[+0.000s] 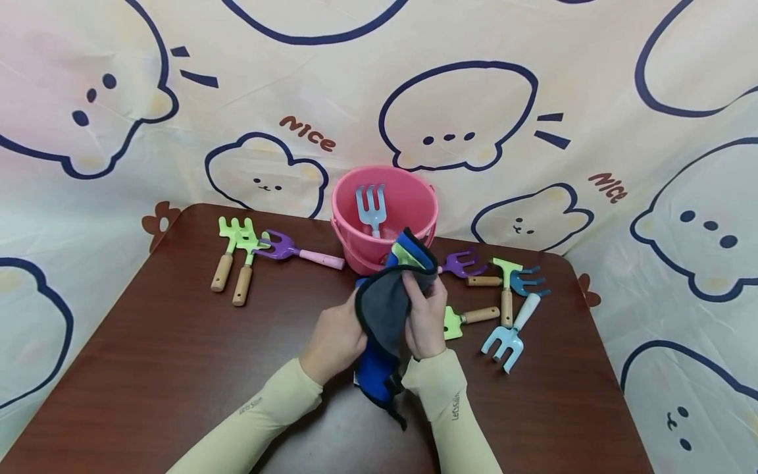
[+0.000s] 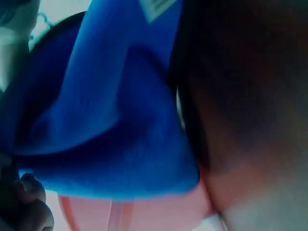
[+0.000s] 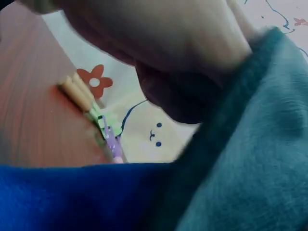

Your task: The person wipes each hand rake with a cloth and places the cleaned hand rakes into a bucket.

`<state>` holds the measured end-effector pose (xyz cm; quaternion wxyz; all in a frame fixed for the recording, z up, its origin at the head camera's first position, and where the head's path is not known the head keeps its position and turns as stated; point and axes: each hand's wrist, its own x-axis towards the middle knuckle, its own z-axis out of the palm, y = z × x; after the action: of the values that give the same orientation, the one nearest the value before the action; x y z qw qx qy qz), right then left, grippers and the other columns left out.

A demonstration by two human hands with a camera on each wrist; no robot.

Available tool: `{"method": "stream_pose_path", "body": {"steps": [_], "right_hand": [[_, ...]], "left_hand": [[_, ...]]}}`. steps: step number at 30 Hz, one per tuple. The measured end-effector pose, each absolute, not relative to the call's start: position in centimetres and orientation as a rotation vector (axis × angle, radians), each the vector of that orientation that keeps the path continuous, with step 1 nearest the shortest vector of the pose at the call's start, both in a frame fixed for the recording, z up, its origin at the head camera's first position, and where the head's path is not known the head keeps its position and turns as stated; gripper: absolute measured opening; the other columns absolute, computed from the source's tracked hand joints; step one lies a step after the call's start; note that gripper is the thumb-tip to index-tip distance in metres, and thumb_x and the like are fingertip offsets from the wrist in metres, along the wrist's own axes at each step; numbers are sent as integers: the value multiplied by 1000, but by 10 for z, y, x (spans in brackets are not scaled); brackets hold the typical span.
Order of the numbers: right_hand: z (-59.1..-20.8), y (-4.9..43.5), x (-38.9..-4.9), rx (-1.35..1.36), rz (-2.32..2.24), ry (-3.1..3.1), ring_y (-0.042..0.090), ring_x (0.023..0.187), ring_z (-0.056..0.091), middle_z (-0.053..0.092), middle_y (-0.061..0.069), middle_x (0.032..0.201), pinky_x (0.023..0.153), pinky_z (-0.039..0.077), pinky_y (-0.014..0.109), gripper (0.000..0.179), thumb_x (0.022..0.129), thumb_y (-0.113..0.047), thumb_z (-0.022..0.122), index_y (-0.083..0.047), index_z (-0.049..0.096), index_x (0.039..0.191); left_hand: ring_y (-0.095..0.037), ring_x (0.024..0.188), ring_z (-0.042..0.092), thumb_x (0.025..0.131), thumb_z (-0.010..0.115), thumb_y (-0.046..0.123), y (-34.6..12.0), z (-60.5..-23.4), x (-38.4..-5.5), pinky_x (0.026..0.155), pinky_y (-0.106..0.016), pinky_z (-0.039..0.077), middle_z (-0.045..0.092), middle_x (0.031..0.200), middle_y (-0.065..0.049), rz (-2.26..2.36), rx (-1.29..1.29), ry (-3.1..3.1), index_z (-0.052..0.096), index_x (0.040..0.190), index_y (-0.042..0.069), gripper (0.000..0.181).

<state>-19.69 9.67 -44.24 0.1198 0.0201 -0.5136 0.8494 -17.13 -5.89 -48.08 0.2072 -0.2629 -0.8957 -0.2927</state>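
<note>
Both hands hold a floppy fabric piece (image 1: 383, 309), blue on one side and grey on the other, with black edging and a bit of green near its top. My left hand (image 1: 334, 339) grips its left edge. On the other side, my right hand (image 1: 428, 316) pinches the grey part, thumb on top. A blue end with a dark strap dangles below the hands. Blue fabric (image 2: 120, 125) fills much of the left wrist view, and its grey side (image 3: 255, 144) looms large in the right wrist view. What the fabric is, I cannot tell.
Behind the hands stands a pink bucket (image 1: 349, 253) with a light blue hand fork (image 1: 372, 207) inside. Green rakes (image 1: 244, 250) and a purple fork (image 1: 284, 247) lie left. At right lie a green shovel (image 1: 453, 322), a light blue fork (image 1: 508, 339) and several other small tools.
</note>
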Motion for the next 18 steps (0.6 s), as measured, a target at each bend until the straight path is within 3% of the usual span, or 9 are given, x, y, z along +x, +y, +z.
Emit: {"method": "stream_pose_path", "body": {"steps": [2,7,13,15,18], "right_hand": [[-429,92,-187,-19,2495,-1425,13,110,67,70,4,121,97,56,27,29,105,-5,57,-1,63,133],[-453,100,-199,-31,2591,-1408,17,117,67,69,7,128,103,55,32,34,104,-11,63,-2,61,136],[-467,97,-203,-38,2572,-1406,17,108,71,72,8,116,95,58,32,38,105,-25,63,3,61,131],[-468,91,-200,-70,2512,-1434,19,104,73,74,9,112,92,60,33,44,107,-32,58,6,63,128],[-468,77,-192,-124,2521,-1499,18,106,73,74,8,112,93,59,33,54,108,-43,52,6,64,127]], "left_hand": [[-18,57,59,95,63,9,-54,-487,-168,54,-34,54,66,114,-17,-744,-779,-2464,50,137,-5,46],[-17,53,56,91,66,8,-48,-495,-163,50,-32,51,60,127,-23,-693,-806,-2427,43,143,-13,60],[-17,53,49,91,64,4,-50,-492,-166,49,-31,48,55,112,-17,-742,-767,-2410,52,120,-7,33],[-19,55,52,93,61,3,-51,-491,-168,51,-33,50,55,110,-16,-828,-747,-2406,49,119,-5,30],[-24,62,61,91,62,2,-54,-493,-169,59,-38,56,61,108,-18,-956,-734,-2350,48,125,-8,38]]}}
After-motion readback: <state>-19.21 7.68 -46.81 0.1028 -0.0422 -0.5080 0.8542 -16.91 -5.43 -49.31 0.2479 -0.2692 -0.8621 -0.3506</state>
